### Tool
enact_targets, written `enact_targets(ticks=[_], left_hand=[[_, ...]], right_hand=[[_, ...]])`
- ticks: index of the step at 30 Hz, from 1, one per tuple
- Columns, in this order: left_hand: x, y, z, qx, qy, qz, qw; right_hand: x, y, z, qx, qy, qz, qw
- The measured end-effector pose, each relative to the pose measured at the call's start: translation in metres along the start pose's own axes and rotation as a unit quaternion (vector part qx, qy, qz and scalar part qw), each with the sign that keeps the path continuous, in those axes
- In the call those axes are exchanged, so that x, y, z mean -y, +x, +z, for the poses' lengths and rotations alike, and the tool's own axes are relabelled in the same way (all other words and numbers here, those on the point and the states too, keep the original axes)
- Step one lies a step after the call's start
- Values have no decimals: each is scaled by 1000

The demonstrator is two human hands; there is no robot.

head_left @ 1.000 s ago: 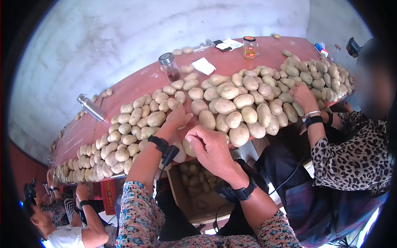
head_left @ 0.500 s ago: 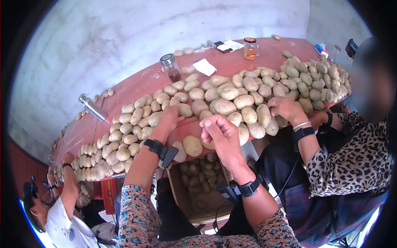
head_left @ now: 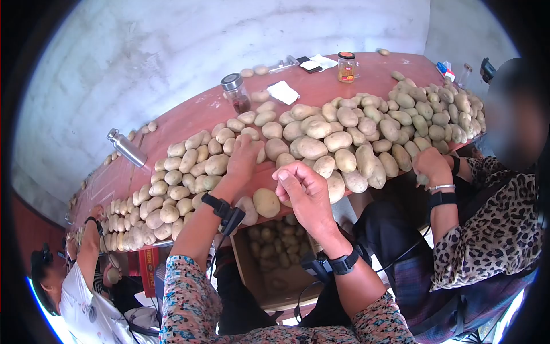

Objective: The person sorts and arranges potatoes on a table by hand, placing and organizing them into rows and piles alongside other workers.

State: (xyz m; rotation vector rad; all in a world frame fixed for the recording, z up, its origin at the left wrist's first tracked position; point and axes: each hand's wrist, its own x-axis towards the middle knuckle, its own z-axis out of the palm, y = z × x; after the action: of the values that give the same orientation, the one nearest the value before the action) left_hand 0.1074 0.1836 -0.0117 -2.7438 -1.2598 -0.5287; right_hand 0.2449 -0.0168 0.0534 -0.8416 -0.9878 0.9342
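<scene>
Many potatoes [head_left: 312, 148] are piled along the front of the red table [head_left: 189, 112]. My left hand [head_left: 245, 159] reaches over the pile's left part, its fingers on or beside a potato; the grip is partly hidden. My right hand [head_left: 305, 192] is raised over the table's front edge, fingers curled with thumb against them; what it holds, if anything, is too hidden to name. Just left of it, a round yellowish potato [head_left: 266, 203] rests at the edge beside a paler one [head_left: 247, 210].
Below the edge, an open box [head_left: 278, 269] holds more potatoes. A lidded jar [head_left: 235, 94], a second jar [head_left: 346, 67] and a metal bottle [head_left: 126, 148] stand or lie behind the pile. A person's hand [head_left: 433, 167] is at the right; another person [head_left: 91, 286] works at the left.
My left hand has shifted across the potatoes and now reaches slightly farther back. My right hand rose from the edge, uncovering the yellowish potato. The right-hand person's hand moved toward the front edge.
</scene>
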Motion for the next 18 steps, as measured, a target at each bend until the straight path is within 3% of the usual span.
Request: enact_targets(ticks=[1, 5, 7, 11, 16, 18], left_hand=[[6, 0, 7, -73, 43, 95, 992], [15, 6, 24, -102, -100, 89, 986], [14, 7, 19, -120, -146, 6, 982], [31, 13, 32, -55, -115, -37, 991], [37, 18, 38, -22, -76, 44, 996], [28, 11, 40, -21, -47, 14, 999]], right_hand=[[-1, 0, 0, 0, 0, 0, 1000], [-2, -3, -2, 10, -30, -10, 999], [-1, -3, -3, 17, -41, -3, 999], [-3, -5, -1, 18, -49, -6, 999], [-5, -4, 0, 24, -62, -5, 998], [-7, -4, 1, 19, -81, -19, 996]])
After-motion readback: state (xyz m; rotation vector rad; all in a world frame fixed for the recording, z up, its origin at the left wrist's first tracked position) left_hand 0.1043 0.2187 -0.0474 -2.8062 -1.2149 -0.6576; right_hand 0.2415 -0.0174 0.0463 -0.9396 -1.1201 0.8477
